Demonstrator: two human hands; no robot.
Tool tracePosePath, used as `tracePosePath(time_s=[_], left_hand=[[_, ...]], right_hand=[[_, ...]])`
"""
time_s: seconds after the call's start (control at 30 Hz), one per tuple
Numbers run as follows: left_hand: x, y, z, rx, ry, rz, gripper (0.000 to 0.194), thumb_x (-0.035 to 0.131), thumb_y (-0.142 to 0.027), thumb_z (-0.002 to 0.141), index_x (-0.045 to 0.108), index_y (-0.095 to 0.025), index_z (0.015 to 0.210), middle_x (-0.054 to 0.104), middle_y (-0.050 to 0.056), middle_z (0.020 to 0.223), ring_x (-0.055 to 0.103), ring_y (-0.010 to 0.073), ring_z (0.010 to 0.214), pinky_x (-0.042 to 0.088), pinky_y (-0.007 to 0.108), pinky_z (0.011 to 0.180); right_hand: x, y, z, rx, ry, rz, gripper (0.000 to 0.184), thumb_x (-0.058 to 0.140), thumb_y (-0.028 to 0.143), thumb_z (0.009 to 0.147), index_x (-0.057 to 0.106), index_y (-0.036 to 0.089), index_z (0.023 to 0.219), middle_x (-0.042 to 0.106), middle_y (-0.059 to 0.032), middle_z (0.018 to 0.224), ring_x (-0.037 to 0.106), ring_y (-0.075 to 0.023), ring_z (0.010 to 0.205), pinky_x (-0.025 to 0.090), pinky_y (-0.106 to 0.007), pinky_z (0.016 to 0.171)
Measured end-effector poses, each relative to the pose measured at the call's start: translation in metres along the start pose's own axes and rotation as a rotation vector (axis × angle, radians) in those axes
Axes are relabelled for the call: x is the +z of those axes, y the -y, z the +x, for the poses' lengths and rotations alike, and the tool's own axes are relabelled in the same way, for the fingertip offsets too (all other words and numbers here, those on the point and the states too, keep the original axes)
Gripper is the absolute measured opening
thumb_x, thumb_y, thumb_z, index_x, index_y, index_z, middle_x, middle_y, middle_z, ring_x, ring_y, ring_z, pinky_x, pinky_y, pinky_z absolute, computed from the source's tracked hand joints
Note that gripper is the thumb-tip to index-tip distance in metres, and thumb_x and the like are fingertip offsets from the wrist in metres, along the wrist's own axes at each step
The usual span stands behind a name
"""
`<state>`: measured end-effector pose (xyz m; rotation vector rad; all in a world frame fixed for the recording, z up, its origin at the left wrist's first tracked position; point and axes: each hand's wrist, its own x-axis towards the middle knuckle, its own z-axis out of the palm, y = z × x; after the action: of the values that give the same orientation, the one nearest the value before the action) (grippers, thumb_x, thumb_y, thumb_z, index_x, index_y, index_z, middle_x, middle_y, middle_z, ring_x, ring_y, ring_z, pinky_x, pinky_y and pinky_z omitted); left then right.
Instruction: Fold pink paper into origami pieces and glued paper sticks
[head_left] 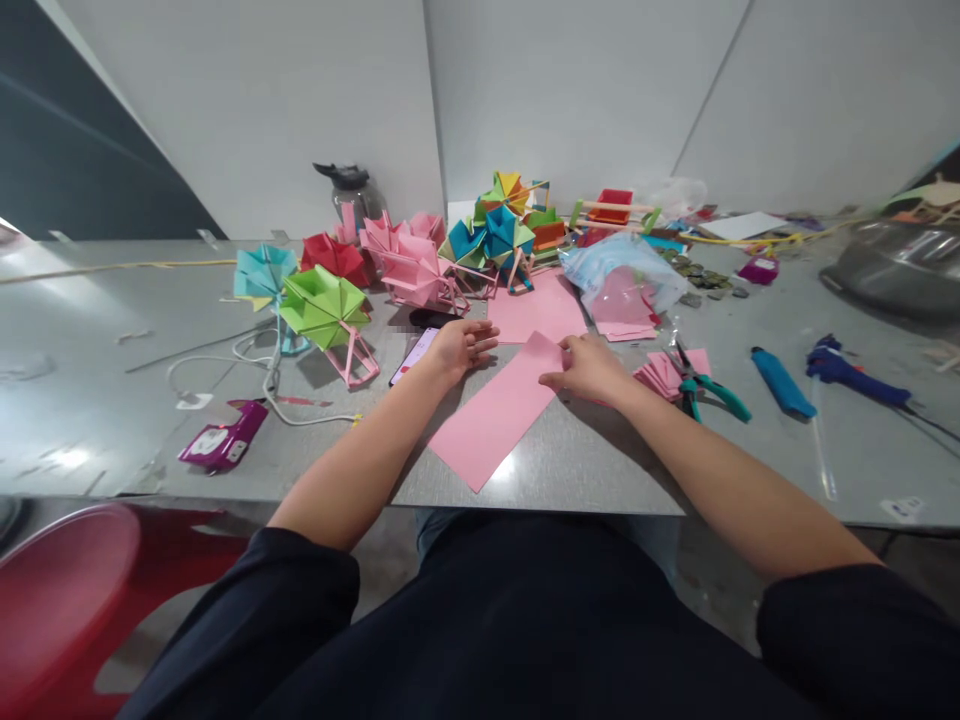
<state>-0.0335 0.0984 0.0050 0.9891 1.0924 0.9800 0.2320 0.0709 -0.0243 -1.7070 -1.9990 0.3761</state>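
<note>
Near the front edge of the table (615, 480), a pink strip (495, 420) lies aslant between the two hands, its far end close to a pink sheet (536, 308). The right hand (592, 368) is at the strip's right edge, toward the far end, thumb and forefinger slightly parted over the paper; whether they pinch it or only press it I cannot tell. That contact probably serves to steady or turn the strip. The left hand (461, 350) is loosely open, fingers a little curled, holding nothing, just beside the strip and over part of a phone (414, 362), perhaps kept off so the paper can shift freely. Pliers (716, 390) rest against small pink pieces (660, 375) beyond the right wrist, with a glue gun (855, 375) farther right, likely for easy reach. Folded models (326, 305) stand toward the back, seemingly out of the working space
</note>
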Motion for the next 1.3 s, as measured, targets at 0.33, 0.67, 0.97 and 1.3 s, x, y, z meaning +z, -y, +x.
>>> tracePosePath(time_s=[0.33, 0.67, 0.97, 1.3], left_hand=[[0.002, -0.005, -0.009, 0.035, 0.188, 0.092, 0.029, 0.083, -0.032, 0.075, 0.075, -0.019, 0.1, 0.076, 0.009, 0.098, 0.07, 0.0174, 0.081, 0.052, 0.027, 0.069], [0.004, -0.002, -0.03, -0.085, 0.498, 0.092, 0.035, 0.095, -0.034, 0.067, 0.08, -0.016, 0.094, 0.08, 0.007, 0.087, 0.075, 0.0208, 0.08, 0.058, 0.031, 0.076], [0.003, -0.005, -0.032, -0.153, 0.552, 0.036, 0.033, 0.092, -0.039, 0.074, 0.074, -0.014, 0.086, 0.078, 0.007, 0.081, 0.072, 0.0166, 0.072, 0.056, 0.025, 0.069], [0.015, -0.001, -0.034, -0.084, 0.421, 0.225, 0.025, 0.084, -0.031, 0.074, 0.076, -0.013, 0.089, 0.078, 0.01, 0.085, 0.072, 0.0211, 0.074, 0.057, 0.032, 0.07]], right_hand=[[-0.016, -0.007, 0.004, -0.069, 0.034, 0.449, 0.031, 0.069, 0.05, 0.088, 0.065, 0.02, 0.081, 0.065, -0.0022, 0.077, 0.056, -0.0177, 0.073, 0.046, -0.032, 0.072], [-0.02, -0.015, 0.005, -0.062, -0.026, 0.653, 0.04, 0.073, 0.06, 0.078, 0.06, 0.022, 0.076, 0.056, 0.0012, 0.071, 0.048, -0.0149, 0.068, 0.041, -0.031, 0.068], [-0.018, -0.016, 0.006, -0.063, -0.009, 0.694, 0.042, 0.074, 0.061, 0.077, 0.059, 0.022, 0.078, 0.052, 0.0025, 0.071, 0.045, -0.0142, 0.067, 0.038, -0.031, 0.067], [-0.015, -0.017, 0.005, -0.053, 0.021, 0.649, 0.043, 0.072, 0.063, 0.076, 0.059, 0.022, 0.076, 0.053, 0.0023, 0.069, 0.045, -0.0145, 0.067, 0.037, -0.03, 0.066]])
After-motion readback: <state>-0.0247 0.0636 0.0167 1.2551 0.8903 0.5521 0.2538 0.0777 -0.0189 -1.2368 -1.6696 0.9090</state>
